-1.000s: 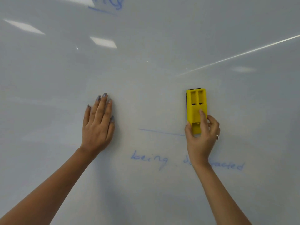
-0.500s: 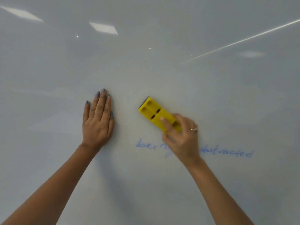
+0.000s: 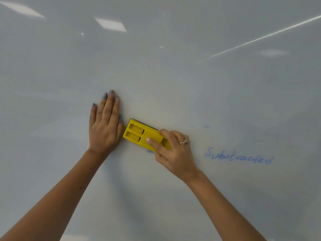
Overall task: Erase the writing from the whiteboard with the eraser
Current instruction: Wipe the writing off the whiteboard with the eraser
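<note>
The whiteboard (image 3: 173, 75) fills the whole view. A yellow eraser (image 3: 140, 133) lies flat against it, pointing left, and my right hand (image 3: 173, 150) grips its right end. The eraser's left end nearly touches my left hand (image 3: 105, 126), which rests flat on the board with fingers together, holding nothing. Blue writing reading "Substracted" (image 3: 238, 157) stands to the right of my right hand. A small blue remnant (image 3: 150, 151) shows just under the eraser, and faint blue specks (image 3: 207, 126) sit above the word.
Ceiling lights reflect on the glossy board at the upper left (image 3: 110, 24), and a bright streak (image 3: 260, 39) crosses the upper right. Both my forearms reach in from the bottom edge.
My right hand has swept the eraser leftward and down, turning it from upright to nearly horizontal. The blue line and the word "being" are wiped away. My left hand stays put.
</note>
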A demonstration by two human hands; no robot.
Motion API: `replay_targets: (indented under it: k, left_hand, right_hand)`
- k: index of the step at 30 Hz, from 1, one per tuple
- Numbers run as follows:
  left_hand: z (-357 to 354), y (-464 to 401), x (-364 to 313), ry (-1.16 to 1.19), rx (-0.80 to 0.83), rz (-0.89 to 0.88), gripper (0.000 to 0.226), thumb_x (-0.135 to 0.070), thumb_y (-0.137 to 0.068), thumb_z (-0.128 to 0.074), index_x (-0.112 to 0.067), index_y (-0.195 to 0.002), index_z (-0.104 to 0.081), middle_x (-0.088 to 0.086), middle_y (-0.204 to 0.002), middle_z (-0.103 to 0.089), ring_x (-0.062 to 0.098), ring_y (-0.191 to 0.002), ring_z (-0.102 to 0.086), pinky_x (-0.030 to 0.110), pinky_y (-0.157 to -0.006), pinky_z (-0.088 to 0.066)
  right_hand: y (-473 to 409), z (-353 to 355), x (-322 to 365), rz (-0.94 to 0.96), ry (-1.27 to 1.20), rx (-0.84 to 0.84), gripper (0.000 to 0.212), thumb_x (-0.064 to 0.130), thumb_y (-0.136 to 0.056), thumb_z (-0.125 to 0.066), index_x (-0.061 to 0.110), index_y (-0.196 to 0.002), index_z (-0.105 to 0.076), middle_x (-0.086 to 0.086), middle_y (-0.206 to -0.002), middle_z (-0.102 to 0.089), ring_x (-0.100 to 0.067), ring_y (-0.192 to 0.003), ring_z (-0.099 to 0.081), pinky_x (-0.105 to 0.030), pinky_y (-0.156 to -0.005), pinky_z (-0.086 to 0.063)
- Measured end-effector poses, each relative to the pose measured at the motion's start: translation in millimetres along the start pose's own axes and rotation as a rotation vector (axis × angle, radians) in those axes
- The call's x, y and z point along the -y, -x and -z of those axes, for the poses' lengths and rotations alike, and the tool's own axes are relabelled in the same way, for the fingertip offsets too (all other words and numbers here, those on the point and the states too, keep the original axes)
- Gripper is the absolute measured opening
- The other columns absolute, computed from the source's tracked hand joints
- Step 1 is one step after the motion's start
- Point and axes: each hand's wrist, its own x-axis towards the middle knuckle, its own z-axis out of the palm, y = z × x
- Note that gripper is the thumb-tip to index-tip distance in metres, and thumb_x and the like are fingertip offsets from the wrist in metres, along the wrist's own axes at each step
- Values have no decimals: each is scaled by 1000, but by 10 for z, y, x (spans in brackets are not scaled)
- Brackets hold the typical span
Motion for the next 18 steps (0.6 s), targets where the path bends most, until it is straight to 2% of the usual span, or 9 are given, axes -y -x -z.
replay_targets:
  k: [3, 7, 10, 13, 15, 18]
  left_hand:
    - [-13, 11, 10, -3, -5, -6, 50, -8, -99, -41, 2, -148, -37, 18, -156, -32, 30, -147, -28, 52, -117, -26]
    - [-29, 17, 17, -3, -7, -8, 49, -8, -101, -40, 1, -149, -36, 18, -156, -32, 30, -148, -27, 51, -119, -24]
    - [-32, 19, 12, 3, -13, -3, 49, -8, -101, -40, 1, -149, -36, 18, -156, -31, 30, -148, -27, 51, -119, -23]
    - [-26, 14, 2, 3, -11, 0, 49, -9, -101, -39, 1, -149, -35, 17, -157, -31, 30, -148, -27, 50, -120, -21]
    - [-21, 12, -9, -6, -12, 1, 50, -9, -101, -40, 0, -150, -34, 17, -157, -30, 31, -147, -27, 50, -120, -21]
    - [-17, 11, -17, -17, -8, 2, 51, -10, -101, -40, 0, -150, -34, 18, -157, -30, 32, -147, -28, 49, -120, -20]
  right_hand:
    - [108, 122, -198, 36, 29, 29, 41, 20, -76, -68, 34, -115, -69, -7, -112, -68, -28, -89, -63, -36, -75, -48]
    - [165, 343, -667, -95, 66, -72, 49, 17, -77, -70, 30, -124, -59, -13, -117, -63, -33, -94, -59, -41, -83, -44]
    - [196, 478, -1015, -357, 85, -250, 49, 13, -81, -69, 23, -128, -58, -18, -118, -59, -35, -98, -54, -43, -86, -44]
    - [258, 507, -1119, -632, 73, -386, 47, 13, -82, -70, 14, -128, -60, -22, -118, -56, -39, -97, -53, -33, -91, -39]
    - [293, 454, -1022, -638, 85, -382, 47, 13, -81, -70, 12, -127, -61, -23, -118, -56, -40, -95, -53, -35, -90, -39]
    - [369, 355, -759, -465, 50, -311, 46, 13, -81, -68, 16, -127, -61, -19, -119, -56, -34, -100, -53, -43, -87, -45]
